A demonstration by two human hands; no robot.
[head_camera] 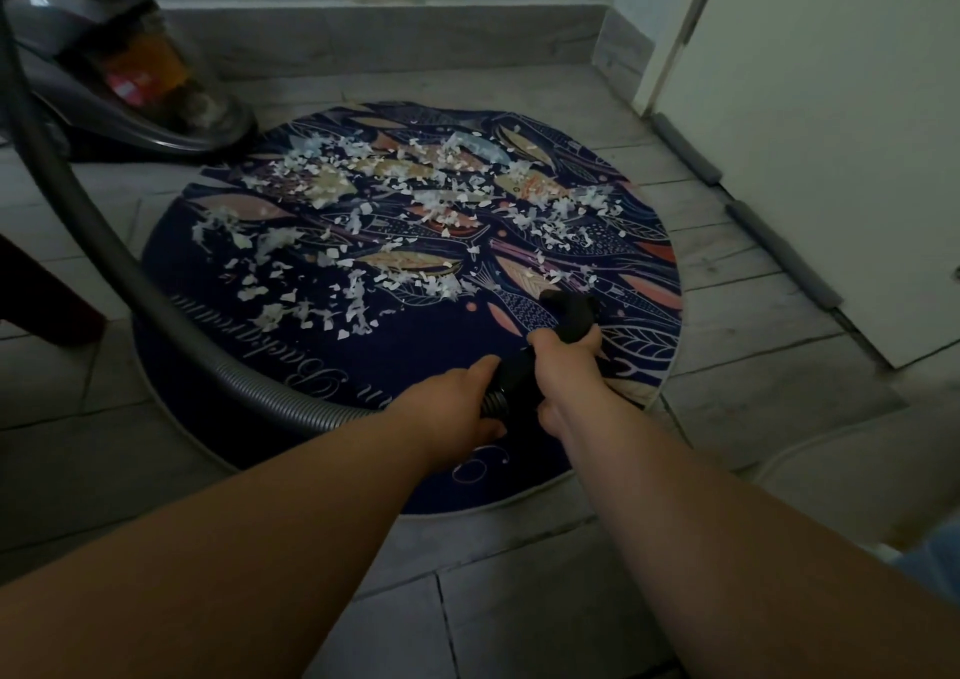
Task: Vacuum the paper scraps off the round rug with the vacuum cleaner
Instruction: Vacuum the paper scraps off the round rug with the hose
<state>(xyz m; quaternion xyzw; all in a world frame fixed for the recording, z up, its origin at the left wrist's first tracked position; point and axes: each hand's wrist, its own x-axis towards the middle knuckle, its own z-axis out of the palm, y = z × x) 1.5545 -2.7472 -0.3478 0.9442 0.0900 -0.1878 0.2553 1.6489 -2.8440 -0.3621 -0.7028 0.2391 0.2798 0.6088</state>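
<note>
Barely started. Our left hand (457,400) and right hand (563,366) clasp the hose nozzle (569,310). Beyond them, paper scraps (358,179) cover the round rug (426,361).

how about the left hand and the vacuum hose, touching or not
Touching. The head view shows the left hand curled round the hose at its ribbed end.
</note>
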